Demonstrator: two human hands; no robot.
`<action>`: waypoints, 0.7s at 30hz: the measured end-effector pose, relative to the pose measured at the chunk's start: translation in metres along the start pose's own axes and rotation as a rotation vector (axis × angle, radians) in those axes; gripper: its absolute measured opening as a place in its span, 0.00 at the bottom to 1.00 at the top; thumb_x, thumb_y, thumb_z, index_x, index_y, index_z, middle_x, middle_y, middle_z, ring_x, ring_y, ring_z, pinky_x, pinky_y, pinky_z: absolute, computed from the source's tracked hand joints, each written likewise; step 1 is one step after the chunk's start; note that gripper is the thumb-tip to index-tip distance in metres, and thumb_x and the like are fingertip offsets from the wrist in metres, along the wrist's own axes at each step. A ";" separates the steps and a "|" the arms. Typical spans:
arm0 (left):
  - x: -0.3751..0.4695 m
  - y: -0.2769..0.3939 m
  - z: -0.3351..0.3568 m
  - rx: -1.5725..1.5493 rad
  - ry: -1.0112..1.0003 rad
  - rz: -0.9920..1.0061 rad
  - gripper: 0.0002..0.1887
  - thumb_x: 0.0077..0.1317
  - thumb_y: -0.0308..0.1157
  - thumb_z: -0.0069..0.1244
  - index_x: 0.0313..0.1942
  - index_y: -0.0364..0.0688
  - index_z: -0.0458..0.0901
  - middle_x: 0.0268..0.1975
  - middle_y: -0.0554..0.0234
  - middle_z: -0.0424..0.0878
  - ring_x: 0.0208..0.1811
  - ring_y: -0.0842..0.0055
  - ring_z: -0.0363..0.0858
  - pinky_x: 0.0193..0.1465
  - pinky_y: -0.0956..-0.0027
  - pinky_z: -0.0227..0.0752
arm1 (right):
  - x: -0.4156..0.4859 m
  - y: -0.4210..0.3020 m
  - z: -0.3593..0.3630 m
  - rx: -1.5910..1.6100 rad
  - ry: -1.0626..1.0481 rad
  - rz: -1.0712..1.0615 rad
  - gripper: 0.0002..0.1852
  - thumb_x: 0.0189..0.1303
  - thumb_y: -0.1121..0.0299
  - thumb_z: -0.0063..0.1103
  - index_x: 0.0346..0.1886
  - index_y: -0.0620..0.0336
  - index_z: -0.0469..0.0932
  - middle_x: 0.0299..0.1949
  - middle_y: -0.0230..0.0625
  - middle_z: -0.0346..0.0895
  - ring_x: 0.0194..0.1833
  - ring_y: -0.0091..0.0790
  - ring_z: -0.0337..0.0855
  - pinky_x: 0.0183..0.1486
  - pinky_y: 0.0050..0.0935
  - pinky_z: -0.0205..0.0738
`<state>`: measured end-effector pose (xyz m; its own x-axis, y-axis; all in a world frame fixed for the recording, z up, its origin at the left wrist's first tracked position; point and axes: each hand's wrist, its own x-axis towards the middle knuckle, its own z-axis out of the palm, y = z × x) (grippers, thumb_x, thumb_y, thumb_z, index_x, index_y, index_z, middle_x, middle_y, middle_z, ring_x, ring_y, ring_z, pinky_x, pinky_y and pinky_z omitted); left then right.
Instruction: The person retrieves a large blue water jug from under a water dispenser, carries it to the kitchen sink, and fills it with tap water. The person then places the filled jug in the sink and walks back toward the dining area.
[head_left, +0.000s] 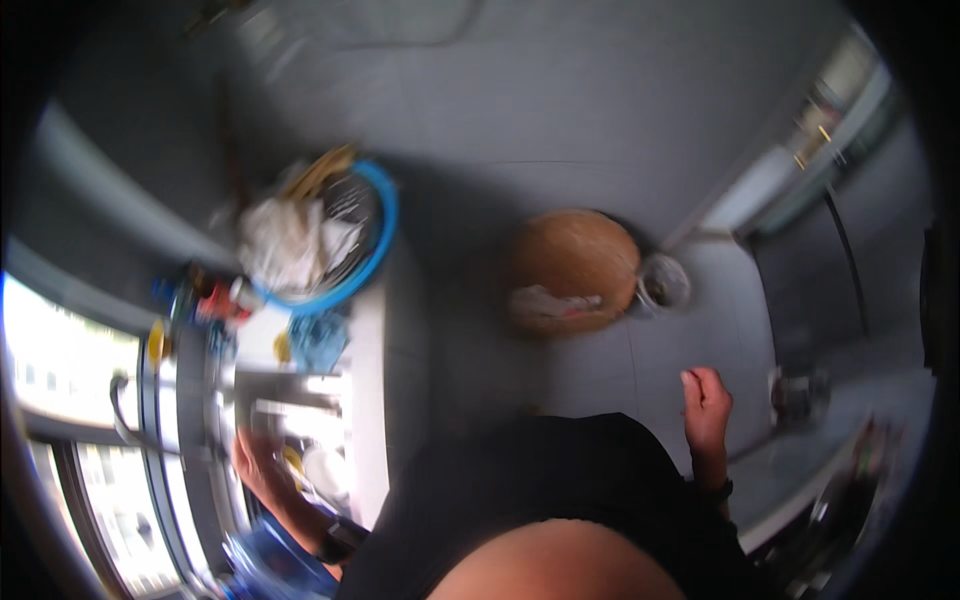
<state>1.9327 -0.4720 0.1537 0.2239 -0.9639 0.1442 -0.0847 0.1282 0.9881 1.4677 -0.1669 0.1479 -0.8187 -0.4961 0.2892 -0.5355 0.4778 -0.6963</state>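
My left hand (257, 459), blurred, is over the near part of a sink (296, 390) at the left; whether it touches anything is hard to tell. Beside it in the sink lie a white dish (325, 471) and something yellow. My right hand (705, 401) hangs over the grey floor with its fingers curled, and no object shows in it. Ahead on the floor stands a round brown stool or table (574, 251) with a crumpled pale cloth or bag (555, 302) on it. A transparent bin (663, 283) is at its right side.
A blue-rimmed basin (386, 217) holding whitish cloth or plastic (281, 244) stands at the counter's far end. Near it lie a blue cloth (318, 341) and bottles. A large blue plastic container (274, 559) is at the lower left. Another counter with cookware (840, 510) runs along the lower right.
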 end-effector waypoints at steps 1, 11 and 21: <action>0.009 -0.003 0.012 -0.018 0.016 -0.010 0.17 0.70 0.38 0.50 0.24 0.42 0.71 0.19 0.72 0.68 0.21 0.86 0.63 0.27 0.78 0.57 | -0.009 -0.001 -0.006 -0.015 0.057 -0.055 0.05 0.62 0.72 0.61 0.34 0.63 0.76 0.17 0.32 0.69 0.16 0.21 0.64 0.21 0.25 0.62; 0.033 -0.012 0.153 -0.194 -0.349 0.142 0.13 0.51 0.15 0.43 0.23 0.46 0.60 0.21 0.74 0.61 0.23 0.86 0.60 0.29 0.79 0.56 | -0.070 0.040 -0.056 -0.128 0.348 0.303 0.04 0.61 0.74 0.59 0.35 0.62 0.74 0.15 0.35 0.68 0.17 0.26 0.67 0.21 0.28 0.60; -0.095 0.061 0.329 -0.144 -0.754 0.318 0.55 0.49 0.38 0.65 0.74 0.51 0.47 0.73 0.43 0.51 0.72 0.53 0.55 0.71 0.48 0.44 | -0.070 0.185 -0.146 -0.078 0.430 0.435 0.16 0.54 0.76 0.59 0.48 0.69 0.73 0.48 0.55 0.72 0.48 0.50 0.76 0.46 0.40 0.74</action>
<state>1.5868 -0.4495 0.1825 -0.5051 -0.7678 0.3942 0.1023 0.4003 0.9107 1.3958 0.0620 0.0942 -0.9671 0.0857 0.2394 -0.1335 0.6303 -0.7648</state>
